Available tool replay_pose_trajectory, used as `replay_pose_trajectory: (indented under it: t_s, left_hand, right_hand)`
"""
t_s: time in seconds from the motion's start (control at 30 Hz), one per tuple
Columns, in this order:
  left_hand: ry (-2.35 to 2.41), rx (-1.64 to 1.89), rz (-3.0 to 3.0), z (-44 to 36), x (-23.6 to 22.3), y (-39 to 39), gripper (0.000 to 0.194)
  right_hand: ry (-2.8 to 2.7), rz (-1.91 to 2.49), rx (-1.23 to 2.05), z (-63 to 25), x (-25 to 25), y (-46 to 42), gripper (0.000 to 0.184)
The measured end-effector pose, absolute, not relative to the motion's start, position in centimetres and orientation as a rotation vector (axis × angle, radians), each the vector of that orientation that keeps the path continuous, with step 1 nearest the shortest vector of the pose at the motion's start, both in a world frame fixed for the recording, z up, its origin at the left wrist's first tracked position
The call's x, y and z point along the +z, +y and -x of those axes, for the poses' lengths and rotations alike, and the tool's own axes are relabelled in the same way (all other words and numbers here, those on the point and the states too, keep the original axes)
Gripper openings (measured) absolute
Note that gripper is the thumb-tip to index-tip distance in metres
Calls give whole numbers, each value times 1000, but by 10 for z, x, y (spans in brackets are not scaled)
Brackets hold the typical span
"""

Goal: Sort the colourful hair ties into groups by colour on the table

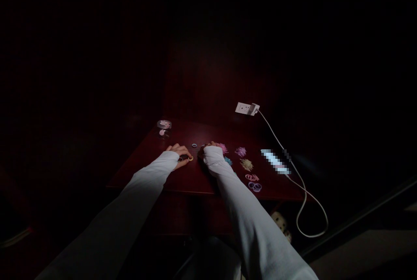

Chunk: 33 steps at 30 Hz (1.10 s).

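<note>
On the dark red table, my left hand [177, 151] is curled, palm down. A small yellow ring [190, 158] sits between its thumb and forefinger tips. A pale small ring [194, 145] lies on the tabletop between the hands. My right hand [209, 144] is beside a pink pile [222, 148] of small pieces. Its sleeve and wrist hide most of the fingers, so any thing held there cannot be made out. A blue pile [228, 161] shows partly behind the right forearm.
Right of the right arm lie a purple pile [241, 152], a cream pile [246, 165], pink rings [252, 178] and purple rings [255, 186]. A clear container [164, 127] stands back left. A blurred bright device [275, 161] has a white cable [303, 186] running to a wall socket [243, 108].
</note>
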<state>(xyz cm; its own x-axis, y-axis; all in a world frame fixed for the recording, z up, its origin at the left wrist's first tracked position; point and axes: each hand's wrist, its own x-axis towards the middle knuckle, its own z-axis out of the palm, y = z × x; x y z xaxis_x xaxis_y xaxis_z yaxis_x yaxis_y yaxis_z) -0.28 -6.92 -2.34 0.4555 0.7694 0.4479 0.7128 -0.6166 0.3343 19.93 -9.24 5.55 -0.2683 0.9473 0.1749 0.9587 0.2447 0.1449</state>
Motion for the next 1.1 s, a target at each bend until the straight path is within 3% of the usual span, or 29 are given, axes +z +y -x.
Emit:
replay_pose_trajectory:
  t_s: [0.33,0.7,1.1]
  left_hand:
    - [1283,818,-2575,4,-13,-77,21]
    - [1183,795,-2610,4,-5,-85,29]
    - [1160,809,-2607,3,2,-91,23]
  right_hand:
    - [-2424,1948,-88,-225,76,-100,29]
    - [-2419,1844,-65,-226,71,-95,33]
    - [-2501,1882,-144,-221,72,-90,23]
